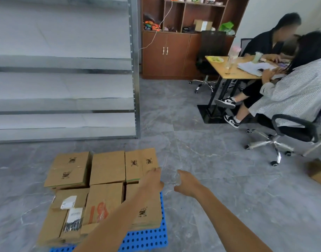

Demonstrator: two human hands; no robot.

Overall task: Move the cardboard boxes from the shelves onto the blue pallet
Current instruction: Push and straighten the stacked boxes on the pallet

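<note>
Stacked cardboard boxes [94,188] packed close on blue pallet [147,237], near metal shelves [65,106]. Left hand [152,179] gripping right edge of rear box [140,164]; right hand [185,184] just beside, curled, grip unclear.

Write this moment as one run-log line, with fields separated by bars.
brown cardboard boxes: on blue plastic pallet | left hand: at rear-right box | right hand: free

We see a grey marbled tile floor [192,151]; at the back stands a brown cabinet [165,57], open cubbies above, closed doors below, a white cable [161,24] hanging down its front; the wall [265,8] beside it is white; two people sit at a wood-topped table [228,71] with black legs; a black mesh chair [213,44] stands between table and cabinet.
</note>
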